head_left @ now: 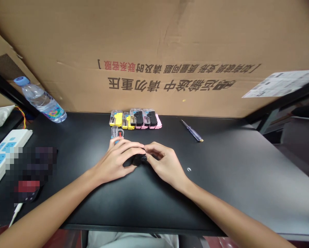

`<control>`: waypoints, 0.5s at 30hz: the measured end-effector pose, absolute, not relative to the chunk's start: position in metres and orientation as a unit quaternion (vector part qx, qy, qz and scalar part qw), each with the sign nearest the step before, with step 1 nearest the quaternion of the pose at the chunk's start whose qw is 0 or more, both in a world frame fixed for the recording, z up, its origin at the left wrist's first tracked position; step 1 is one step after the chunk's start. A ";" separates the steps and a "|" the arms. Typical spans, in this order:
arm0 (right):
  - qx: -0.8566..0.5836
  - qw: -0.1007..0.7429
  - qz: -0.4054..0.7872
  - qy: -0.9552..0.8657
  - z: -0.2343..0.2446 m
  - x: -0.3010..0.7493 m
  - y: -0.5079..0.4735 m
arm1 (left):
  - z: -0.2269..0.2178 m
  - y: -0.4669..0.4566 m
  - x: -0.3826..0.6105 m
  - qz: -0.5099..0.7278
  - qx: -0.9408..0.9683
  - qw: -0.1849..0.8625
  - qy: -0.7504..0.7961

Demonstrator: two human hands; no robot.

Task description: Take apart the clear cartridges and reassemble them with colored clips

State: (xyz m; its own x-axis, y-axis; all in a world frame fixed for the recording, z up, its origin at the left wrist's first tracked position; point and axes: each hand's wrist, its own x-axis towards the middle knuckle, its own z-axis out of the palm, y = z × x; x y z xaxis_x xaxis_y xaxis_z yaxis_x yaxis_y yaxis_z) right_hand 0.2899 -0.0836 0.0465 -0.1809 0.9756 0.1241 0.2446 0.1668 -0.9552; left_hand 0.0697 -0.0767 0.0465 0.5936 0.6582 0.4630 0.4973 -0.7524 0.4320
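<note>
Near the middle of the black table, my left hand (122, 155) curls its fingers around a small black plastic part (137, 160). My right hand (165, 163) pinches the same part from the right, thumb and fingers at its round black knob (143, 158). Fingers cover much of the part, so its exact kind is hard to make out. Just beyond my left fingertips lies a small clear plastic piece (115, 131) with a red bit and a loop. A row of small clear-cased devices (136, 119) with yellow, black and pink parts stands farther back.
A screwdriver (192, 131) with a clear handle lies right of the row. A tiny white scrap (189, 169) is near my right wrist. At left are a water bottle (44, 101), a white power strip (8, 151) and a blurred phone (32, 196). Cardboard (154, 41) walls the back.
</note>
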 end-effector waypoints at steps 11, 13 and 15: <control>-0.474 0.410 0.407 -0.664 0.045 0.290 -0.084 | 0.048 -0.076 0.070 0.316 0.887 0.130 0.311; -0.476 0.407 0.407 -0.665 0.044 0.289 -0.084 | 0.048 -0.077 0.071 0.316 0.887 0.129 0.311; -0.477 0.407 0.410 -0.662 0.044 0.289 -0.084 | 0.047 -0.077 0.071 0.316 0.887 0.129 0.311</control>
State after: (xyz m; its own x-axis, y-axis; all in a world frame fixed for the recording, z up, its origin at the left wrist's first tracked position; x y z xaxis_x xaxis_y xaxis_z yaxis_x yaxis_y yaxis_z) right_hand 0.2887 -0.0844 0.0436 -0.2134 0.9658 0.1474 0.2994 0.2082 -0.9311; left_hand 0.0713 -0.0769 0.0473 0.6072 0.6330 0.4802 0.4695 -0.7734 0.4259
